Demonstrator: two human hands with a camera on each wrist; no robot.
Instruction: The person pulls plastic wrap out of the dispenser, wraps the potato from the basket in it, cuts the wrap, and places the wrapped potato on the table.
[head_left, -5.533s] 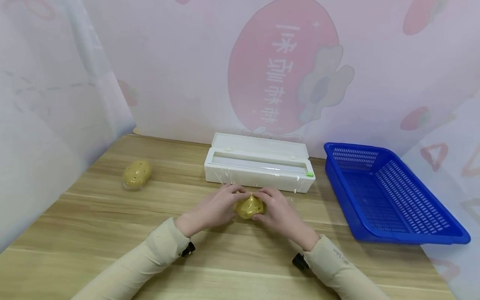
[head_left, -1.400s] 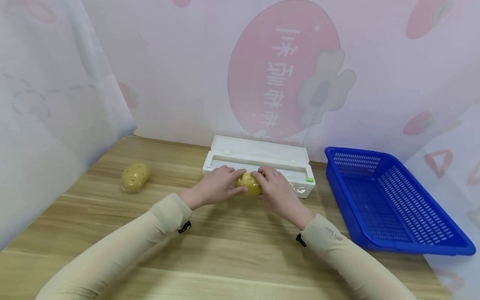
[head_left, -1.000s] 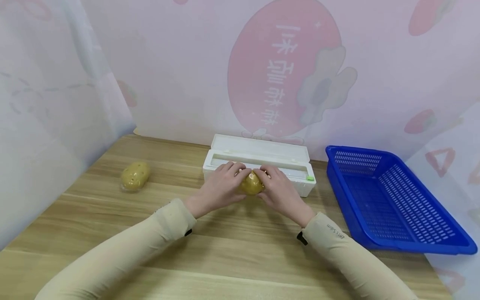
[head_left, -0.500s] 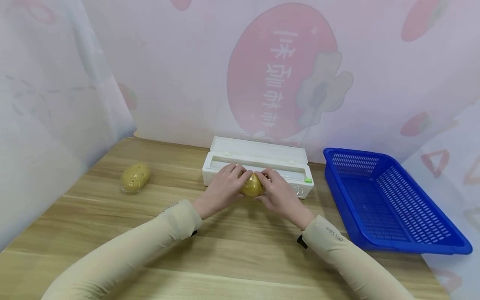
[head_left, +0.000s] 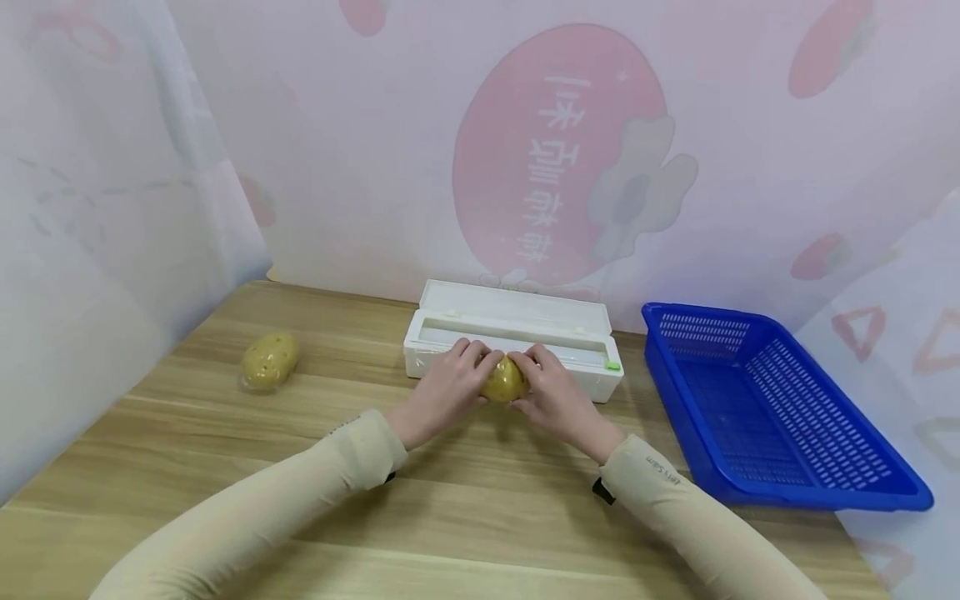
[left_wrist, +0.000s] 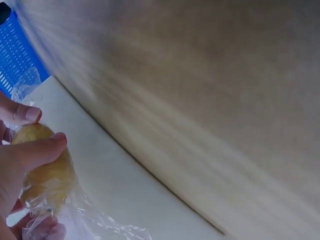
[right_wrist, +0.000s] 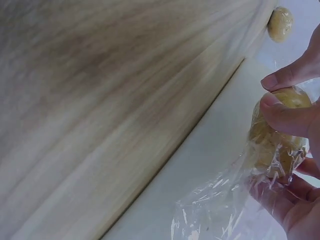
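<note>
Potato (head_left: 504,383) moved nearer the white box (head_left: 517,323) — gripped between left hand (head_left: 450,385) and right hand (head_left: 555,395).

Over at 8 o'clock the left hand (left_wrist: 15,165) has a yellow-brown oval potato (left_wrist: 52,175), thumb laid across it. The right hand (left_wrist: 17,111) comes in at 9 o'clock, thumb tip right at the potato's upper end. Crinkly clear plastic film (left_wrist: 95,220) clings round the bottom and trails toward 7. A smooth white panel (left_wrist: 100,150) slants from 10 to 5, against streaky brown wood (left_wrist: 200,130). Blue perforated plastic basket (left_wrist: 17,47) at 10.
</note>
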